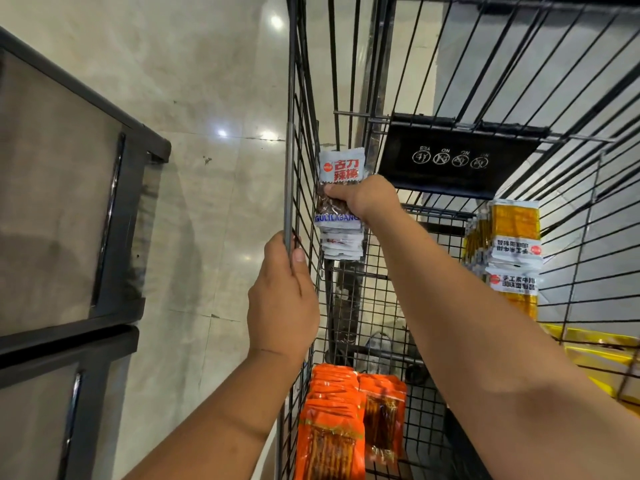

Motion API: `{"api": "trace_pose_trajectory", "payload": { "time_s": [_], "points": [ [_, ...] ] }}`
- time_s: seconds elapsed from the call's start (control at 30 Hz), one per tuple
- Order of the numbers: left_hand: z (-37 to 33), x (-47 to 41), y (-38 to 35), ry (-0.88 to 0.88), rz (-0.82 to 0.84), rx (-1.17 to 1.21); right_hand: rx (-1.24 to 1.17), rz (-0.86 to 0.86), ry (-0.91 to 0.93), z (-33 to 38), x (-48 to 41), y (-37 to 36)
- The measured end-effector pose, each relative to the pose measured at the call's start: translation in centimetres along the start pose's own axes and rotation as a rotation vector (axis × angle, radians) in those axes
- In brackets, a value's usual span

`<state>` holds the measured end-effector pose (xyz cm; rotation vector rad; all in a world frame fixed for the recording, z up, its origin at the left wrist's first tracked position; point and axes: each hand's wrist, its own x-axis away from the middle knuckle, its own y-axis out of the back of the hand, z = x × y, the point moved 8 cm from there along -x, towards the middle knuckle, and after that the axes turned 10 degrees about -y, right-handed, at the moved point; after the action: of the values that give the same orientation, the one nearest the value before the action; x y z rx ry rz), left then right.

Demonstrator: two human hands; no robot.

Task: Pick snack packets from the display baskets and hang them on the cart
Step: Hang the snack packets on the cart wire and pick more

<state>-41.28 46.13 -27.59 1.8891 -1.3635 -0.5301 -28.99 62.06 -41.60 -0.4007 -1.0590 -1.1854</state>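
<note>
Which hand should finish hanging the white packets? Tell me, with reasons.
Right. The right hand grips the white packets against the cart's wire side; the left hand is busy gripping the grey bar.

Orange packets (329, 439) cropped below, right hand (363, 198) covering white packet (341, 169)

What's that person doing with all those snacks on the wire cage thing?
A person is hanging snacks on a wire cart. Their right hand holds a bunch of white snack packets against the cart's left wire side, up near the top. Their left hand grips the grey bar at the cart's edge. Orange packets hang lower down on the same side, and yellow packets hang on the right side.
</note>
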Motion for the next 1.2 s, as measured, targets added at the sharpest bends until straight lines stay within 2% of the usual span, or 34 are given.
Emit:
{"api": "trace_pose_trajectory", "payload": {
  "time_s": [0.07, 0.23, 0.33, 0.4, 0.5, 0.57, 0.63, 0.73, 0.9, 1.07, 1.2],
  "points": [
    [0.2, 0.1, -0.1, 0.01, -0.001, 0.012, -0.028, 0.024, 0.031, 0.0, 0.3, 0.1],
    [-0.3, 0.1, 0.0, 0.029, -0.001, 0.112, -0.302, 0.243, -0.026, -1.8, 0.1, -1.0],
    [-0.4, 0.4, 0.5, 0.049, -0.046, 0.169, -0.365, 0.286, 0.016, -1.7, 0.9, -0.5],
    [-1.4, 0.7, 1.6, -0.062, -0.122, 0.147, -0.421, 0.304, 0.034, -2.0, 1.8, 0.9],
    [-4.7, 1.3, 2.5, -0.37, -0.202, -0.006, -0.529, 0.265, 0.037, -4.6, 3.2, 5.3],
    [-6.7, 1.3, 0.6, -0.453, -0.11, -0.033, -0.554, 0.155, 0.044, -7.3, 4.3, 9.1],
    [-8.1, 0.6, -2.9, -0.465, 0.062, -0.073, -0.559, 0.01, -0.001, -10.5, 5.6, 12.1],
    [-8.2, -2.2, -8.5, -0.364, 0.236, -0.225, -0.563, -0.086, -0.063, -14.5, 7.8, 14.5],
    [-3.6, -8.6, -14.7, 0.048, 0.337, -0.28, -0.585, -0.103, -0.098, -17.9, 10.7, 14.9],
    [-0.2, -11.6, -17.4, 0.095, 0.359, -0.58, -0.636, -0.047, -0.076, -19.3, 11.4, 14.1],
    [0.5, -11.8, -17.8, 0.131, 0.271, -0.507, -0.613, -0.009, -0.05, -19.4, 11.6, 14.1]
  ]
}}
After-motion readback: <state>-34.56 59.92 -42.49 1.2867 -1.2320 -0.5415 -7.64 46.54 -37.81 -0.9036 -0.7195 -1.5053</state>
